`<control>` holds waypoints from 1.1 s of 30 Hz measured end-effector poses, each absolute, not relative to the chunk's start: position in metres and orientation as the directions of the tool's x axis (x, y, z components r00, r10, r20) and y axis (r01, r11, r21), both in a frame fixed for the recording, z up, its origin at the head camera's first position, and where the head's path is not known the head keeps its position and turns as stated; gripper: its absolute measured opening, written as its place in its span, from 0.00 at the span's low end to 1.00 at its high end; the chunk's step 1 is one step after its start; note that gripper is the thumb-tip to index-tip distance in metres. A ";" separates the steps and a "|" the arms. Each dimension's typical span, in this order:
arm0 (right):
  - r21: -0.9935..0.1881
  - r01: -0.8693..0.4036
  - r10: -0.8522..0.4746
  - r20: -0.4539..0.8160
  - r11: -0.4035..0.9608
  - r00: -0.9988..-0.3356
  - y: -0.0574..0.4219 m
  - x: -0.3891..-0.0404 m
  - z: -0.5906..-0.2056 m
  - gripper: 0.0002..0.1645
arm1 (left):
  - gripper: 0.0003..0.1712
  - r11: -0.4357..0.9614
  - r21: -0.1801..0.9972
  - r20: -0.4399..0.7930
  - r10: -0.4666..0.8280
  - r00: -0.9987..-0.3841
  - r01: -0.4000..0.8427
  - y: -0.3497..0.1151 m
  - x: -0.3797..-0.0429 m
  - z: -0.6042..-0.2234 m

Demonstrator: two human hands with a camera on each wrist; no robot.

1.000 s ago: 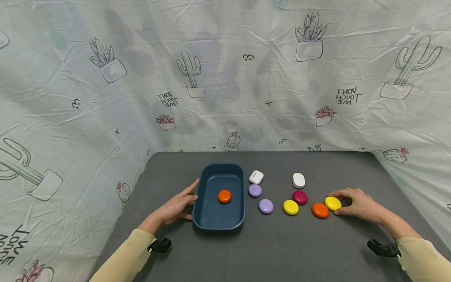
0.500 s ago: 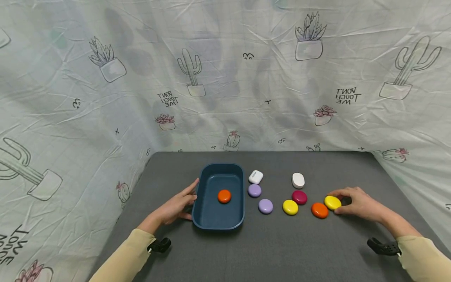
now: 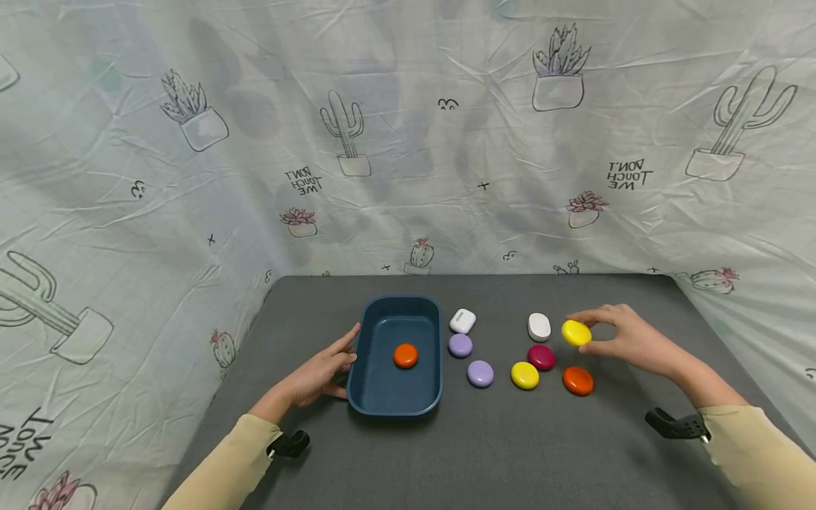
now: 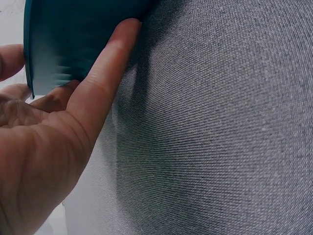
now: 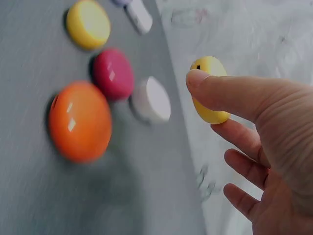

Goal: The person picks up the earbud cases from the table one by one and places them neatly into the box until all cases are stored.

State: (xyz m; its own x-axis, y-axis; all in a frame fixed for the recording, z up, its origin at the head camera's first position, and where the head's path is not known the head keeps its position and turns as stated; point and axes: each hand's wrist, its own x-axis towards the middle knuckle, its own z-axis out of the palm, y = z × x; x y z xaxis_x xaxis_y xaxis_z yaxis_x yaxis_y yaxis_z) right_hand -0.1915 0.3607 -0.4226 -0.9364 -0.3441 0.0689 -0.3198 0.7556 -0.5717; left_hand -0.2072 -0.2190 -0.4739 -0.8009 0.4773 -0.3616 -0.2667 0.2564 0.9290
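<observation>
- Head view: here's the right hand (image 3: 631, 341), thumb and fingers pinching a yellow disc (image 3: 576, 333) above the counter (image 3: 484, 453), near the white oval piece (image 3: 539, 327)! Left hand (image 3: 319, 372), fingers spread, touches the left side of the blue tray (image 3: 382, 391); an orange disc (image 3: 405, 356) sits inside.
- Left wrist: a straight finger against the tray's outer wall.
- Right wrist: thumb across the yellow disc, lower fingers apart!

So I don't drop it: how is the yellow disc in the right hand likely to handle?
The yellow disc looks stiff, showing no bend where the right hand pinches it. It's probably fairly light, as that pinch alone holds it above the table. Its shiny face suggests it could slip from a loose grip.
</observation>
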 end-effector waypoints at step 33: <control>-0.643 -0.534 -0.636 0.092 0.549 -0.766 0.175 -0.254 -0.390 0.32 | 0.38 0.250 0.922 -0.380 0.443 -0.812 -0.296 -0.215 -0.208 -0.473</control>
